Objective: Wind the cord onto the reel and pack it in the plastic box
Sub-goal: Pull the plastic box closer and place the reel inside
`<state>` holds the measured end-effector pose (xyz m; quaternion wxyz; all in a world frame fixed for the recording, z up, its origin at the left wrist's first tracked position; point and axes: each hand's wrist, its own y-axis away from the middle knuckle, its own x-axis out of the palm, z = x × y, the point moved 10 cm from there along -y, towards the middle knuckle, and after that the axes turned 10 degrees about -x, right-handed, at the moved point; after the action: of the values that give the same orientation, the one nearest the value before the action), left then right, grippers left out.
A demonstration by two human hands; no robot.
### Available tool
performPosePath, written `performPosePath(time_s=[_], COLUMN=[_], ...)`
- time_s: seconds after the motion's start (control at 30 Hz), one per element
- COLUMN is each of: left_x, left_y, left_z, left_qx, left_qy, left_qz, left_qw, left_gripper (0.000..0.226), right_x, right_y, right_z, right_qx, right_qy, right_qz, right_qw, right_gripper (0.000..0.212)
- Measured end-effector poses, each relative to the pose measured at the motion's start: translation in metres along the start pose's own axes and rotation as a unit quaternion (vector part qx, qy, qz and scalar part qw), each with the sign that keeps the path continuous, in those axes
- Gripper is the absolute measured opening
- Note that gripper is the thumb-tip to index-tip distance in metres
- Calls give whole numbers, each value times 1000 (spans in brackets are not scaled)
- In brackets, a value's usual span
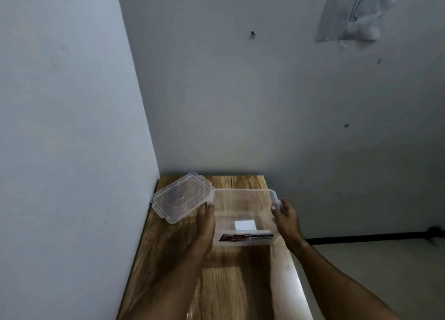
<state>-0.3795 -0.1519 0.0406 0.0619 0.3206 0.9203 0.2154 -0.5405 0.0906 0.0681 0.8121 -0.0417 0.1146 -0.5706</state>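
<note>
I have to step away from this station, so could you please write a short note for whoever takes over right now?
Left hand: grips the left side of the clear plastic box.
Right hand: grips the box's right side, fingers curled over the rim.
The box sits open on the wooden table; it looks empty apart from a white label on its base. Its lid lies off to the left, by the wall.
Done: lid off.
Left: no cord or reel is in view; find them, wind the cord, pack it and close the lid.
</note>
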Motion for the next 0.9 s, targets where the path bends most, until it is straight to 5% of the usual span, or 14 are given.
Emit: performPosePath(time_s=[0.13, 0.5, 0.73, 0.9], left_x=[-22, -49, -51, -60], left_y=[34, 74, 82, 88], left_z=[12, 58, 60, 49], left_qx=[5, -20, -16, -35], left_qy=[-48, -100, -120, -63], left_qz=[-19, -11, -1, 4], left_qw=[999, 995, 993, 997], left_gripper=[38, 43, 40, 36], right_x=[0, -11, -10, -24], right_y=[35, 75, 91, 95], right_z=[-2, -61, -38, -4], right_qx=[11, 39, 58, 10], right_qy=[-1, 18, 57, 132], right_qz=[-1, 11, 46, -27], right_qw=[1000, 999, 996, 991], right_gripper=[13, 86, 58, 59])
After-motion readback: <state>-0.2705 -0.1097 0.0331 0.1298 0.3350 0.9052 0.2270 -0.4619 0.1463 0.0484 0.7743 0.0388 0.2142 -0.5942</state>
